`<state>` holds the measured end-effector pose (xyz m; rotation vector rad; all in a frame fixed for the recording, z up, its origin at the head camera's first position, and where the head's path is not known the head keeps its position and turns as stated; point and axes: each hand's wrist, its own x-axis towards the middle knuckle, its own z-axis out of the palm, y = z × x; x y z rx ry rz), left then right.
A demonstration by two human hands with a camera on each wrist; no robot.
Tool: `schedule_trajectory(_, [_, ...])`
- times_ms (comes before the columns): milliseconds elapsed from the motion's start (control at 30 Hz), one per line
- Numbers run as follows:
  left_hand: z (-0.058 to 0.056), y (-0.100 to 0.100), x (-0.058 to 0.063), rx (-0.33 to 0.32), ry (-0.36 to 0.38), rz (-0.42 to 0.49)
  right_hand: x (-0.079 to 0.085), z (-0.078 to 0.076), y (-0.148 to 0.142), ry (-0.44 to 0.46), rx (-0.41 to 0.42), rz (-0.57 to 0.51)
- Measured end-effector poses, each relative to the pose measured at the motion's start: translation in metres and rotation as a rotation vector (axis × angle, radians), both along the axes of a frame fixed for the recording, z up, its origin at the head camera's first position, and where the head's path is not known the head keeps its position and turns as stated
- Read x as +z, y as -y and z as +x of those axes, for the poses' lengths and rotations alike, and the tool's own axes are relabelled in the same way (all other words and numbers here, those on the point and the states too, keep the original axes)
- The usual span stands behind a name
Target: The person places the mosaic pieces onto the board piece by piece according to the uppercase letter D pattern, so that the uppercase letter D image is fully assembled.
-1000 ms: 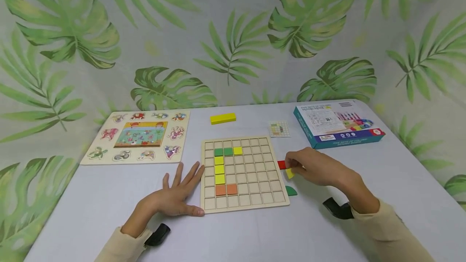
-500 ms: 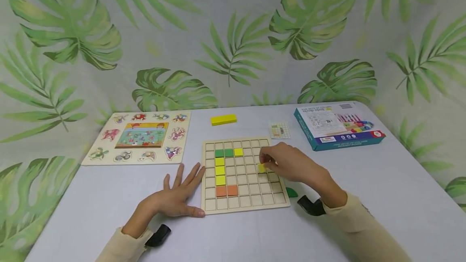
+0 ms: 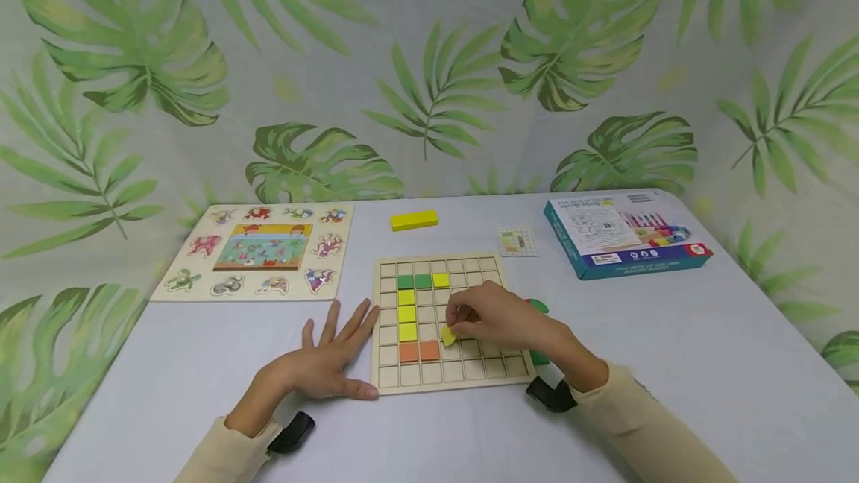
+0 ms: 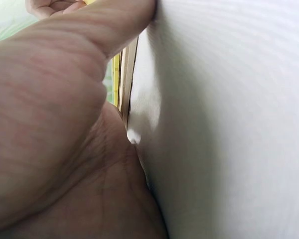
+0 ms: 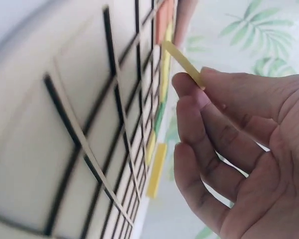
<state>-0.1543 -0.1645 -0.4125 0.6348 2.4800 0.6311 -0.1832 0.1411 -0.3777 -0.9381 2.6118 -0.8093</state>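
In the head view, a wooden grid board (image 3: 470,370) lies on the table, with green, yellow and orange square tiles set in its left columns. My right hand (image 3: 499,315) is over the middle of the board and pinches a thin yellow tile (image 5: 183,63) between thumb and fingertips. The tile is tilted, one end close over a cell just right of the orange tiles (image 3: 419,351). My left hand (image 3: 325,367) rests on the table with fingers spread, fingertips and thumb at the board's left edge. In the left wrist view, its palm and thumb (image 4: 124,25) cover much of the picture.
Green rounded pieces (image 3: 539,306) lie at the board's right edge, partly behind my right hand and wrist. Behind the board are a yellow bar (image 3: 414,221) and a small pattern card (image 3: 517,241). A sea-animal puzzle (image 3: 251,291) lies left, a game box (image 3: 627,233) right.
My right hand has picked up the yellow tile beside the board's right edge and carried it left over the grid to near the orange tiles. The left hand has stayed in place.
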Motion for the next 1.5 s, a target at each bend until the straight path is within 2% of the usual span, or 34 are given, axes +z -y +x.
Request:
schedule_trajectory(100, [0.000,0.000,-0.001,0.004,-0.004,-0.003,-0.003,0.002,0.005,-0.020,-0.010,0.022])
schedule_trajectory(333, [0.001,0.001,0.000,-0.001,-0.005,0.012,-0.003,0.009,0.011,-0.055,-0.063,0.163])
schedule_trajectory(533, [0.002,0.002,0.003,-0.001,-0.006,0.019,0.001,0.013,0.014,-0.080,-0.047,0.218])
schedule_trajectory(733, [0.002,0.001,0.003,0.004,0.002,0.021,0.008,0.024,0.016,-0.121,0.015,0.337])
schedule_trajectory(867, [0.002,0.001,0.003,0.008,-0.001,0.018,0.013,0.035,0.012,-0.222,0.119,0.461])
schedule_trajectory(1000, [0.000,0.002,0.001,0.004,-0.008,0.012,0.013,0.039,0.007,-0.316,0.179,0.489])
schedule_trajectory(1233, [0.001,0.001,0.001,0.000,-0.001,0.012,0.009,0.038,-0.002,-0.255,0.167,0.405])
schedule_trajectory(1400, [0.003,-0.001,0.003,0.002,0.012,0.013,0.007,0.037,-0.015,-0.174,0.187,0.375])
schedule_trajectory(1500, [0.002,-0.002,0.004,0.001,0.010,0.004,0.009,0.036,-0.025,-0.120,0.166,0.352])
